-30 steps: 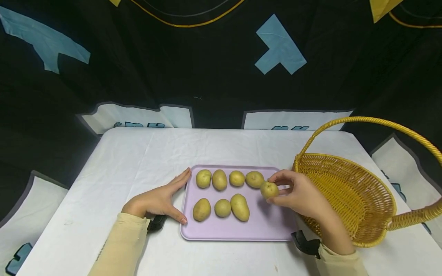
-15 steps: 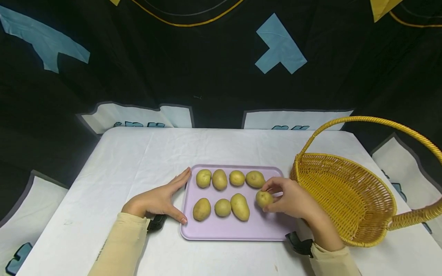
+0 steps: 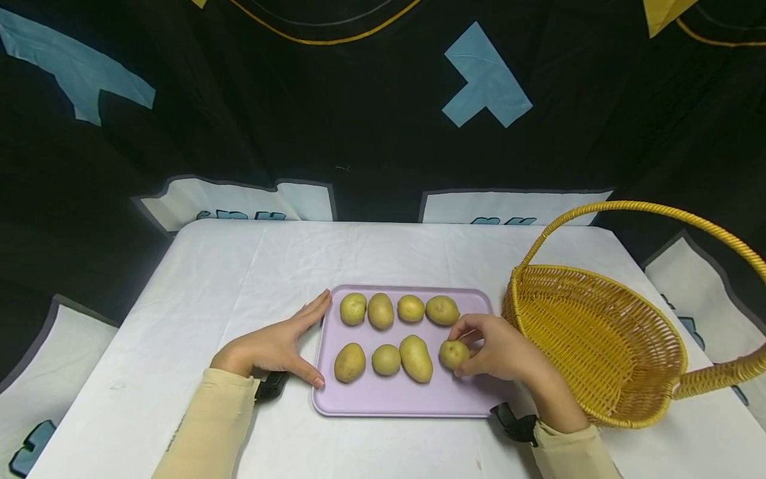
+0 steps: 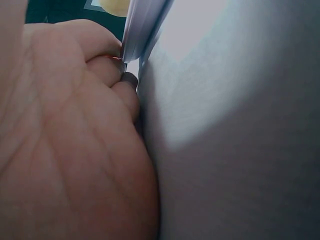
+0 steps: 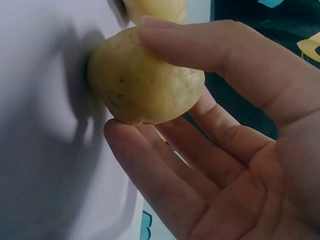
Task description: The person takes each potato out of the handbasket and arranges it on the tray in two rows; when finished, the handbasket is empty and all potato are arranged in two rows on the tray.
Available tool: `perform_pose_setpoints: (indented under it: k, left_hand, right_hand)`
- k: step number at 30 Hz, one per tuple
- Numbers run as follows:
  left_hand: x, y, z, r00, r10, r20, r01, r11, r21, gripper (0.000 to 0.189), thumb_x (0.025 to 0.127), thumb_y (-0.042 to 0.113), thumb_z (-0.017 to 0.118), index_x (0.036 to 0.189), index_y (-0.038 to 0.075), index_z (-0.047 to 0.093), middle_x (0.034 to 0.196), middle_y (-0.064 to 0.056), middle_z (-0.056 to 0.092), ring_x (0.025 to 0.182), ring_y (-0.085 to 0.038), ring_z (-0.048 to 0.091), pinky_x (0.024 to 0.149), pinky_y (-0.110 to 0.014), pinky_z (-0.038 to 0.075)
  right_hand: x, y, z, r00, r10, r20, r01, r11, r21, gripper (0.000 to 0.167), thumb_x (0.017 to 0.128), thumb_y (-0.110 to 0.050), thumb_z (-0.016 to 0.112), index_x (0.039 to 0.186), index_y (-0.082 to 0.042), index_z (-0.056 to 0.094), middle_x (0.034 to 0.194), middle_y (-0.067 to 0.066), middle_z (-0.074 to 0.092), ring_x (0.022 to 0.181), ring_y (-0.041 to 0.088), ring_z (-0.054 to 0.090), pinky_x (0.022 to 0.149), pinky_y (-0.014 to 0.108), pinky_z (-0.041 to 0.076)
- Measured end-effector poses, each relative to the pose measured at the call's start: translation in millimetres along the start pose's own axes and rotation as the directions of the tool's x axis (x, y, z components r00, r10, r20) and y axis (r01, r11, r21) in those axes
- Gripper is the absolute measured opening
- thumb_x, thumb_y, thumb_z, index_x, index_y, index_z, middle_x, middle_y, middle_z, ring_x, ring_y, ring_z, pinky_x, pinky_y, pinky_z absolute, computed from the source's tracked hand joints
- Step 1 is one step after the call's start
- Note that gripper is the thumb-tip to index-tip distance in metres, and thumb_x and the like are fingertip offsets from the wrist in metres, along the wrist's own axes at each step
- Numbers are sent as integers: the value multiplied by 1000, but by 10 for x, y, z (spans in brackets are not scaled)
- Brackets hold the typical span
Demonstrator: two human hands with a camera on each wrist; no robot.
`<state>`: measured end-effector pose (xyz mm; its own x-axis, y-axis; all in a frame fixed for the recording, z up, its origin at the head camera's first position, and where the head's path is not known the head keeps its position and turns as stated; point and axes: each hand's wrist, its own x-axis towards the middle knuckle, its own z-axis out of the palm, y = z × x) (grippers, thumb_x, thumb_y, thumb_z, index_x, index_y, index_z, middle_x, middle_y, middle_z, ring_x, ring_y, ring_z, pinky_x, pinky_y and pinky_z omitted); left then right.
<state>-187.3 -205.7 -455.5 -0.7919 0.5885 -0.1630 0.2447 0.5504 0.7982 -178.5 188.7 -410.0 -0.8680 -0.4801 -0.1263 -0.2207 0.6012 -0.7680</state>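
A lilac tray (image 3: 407,402) holds several potatoes in two rows. My right hand (image 3: 499,349) pinches a small round potato (image 3: 454,355) between thumb and fingers, at the right end of the near row, beside a long potato (image 3: 415,359). In the right wrist view this potato (image 5: 142,82) is very close to or touching the tray surface, with my thumb (image 5: 190,45) on one side and fingertips on the other. At the tray's left edge rests my left hand (image 3: 278,346), thumb and fingers spread along the rim and holding nothing. The left wrist view shows its palm (image 4: 75,130) next to the rim.
A yellow wicker basket (image 3: 589,346) with a tall arched handle stands right of the tray, near my right forearm. White cloth covers the table (image 3: 287,259). A dark patterned curtain (image 3: 359,133) hangs behind the table.
My right hand has carried the small potato down and slightly left, from beside the far row's end to the near row's right end. The left hand has stayed still.
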Motion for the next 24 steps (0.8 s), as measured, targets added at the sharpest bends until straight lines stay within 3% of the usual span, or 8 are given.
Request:
perform_pose_setpoints:
  k: [13, 24]
  left_hand:
    - [-10, 21, 1, 1000, -8, -1, 8, 1000, -12, 140, 61, 36, 97, 162, 8, 4, 168, -7, -8, 152, -32, -6, 118, -60, 5]
    - [-3, 24, 1, 1000, -4, -2, 4, 1000, -14, 140, 61, 36, 97, 162, 7, 4, 168, -7, -8, 152, -32, -6, 118, -60, 5]
  right_hand:
    - [12, -26, 22, 999, -7, 52, 6, 1000, 26, 41, 65, -1, 90, 97, -10, 66, 102, 2, 68, 101, 25, 66, 85, 40, 57]
    - [-4, -23, 14, 996, -35, 79, 33, 999, 24, 53, 62, 3, 90, 107, -6, 62, 104, 3, 66, 101, 25, 64, 86, 44, 56]
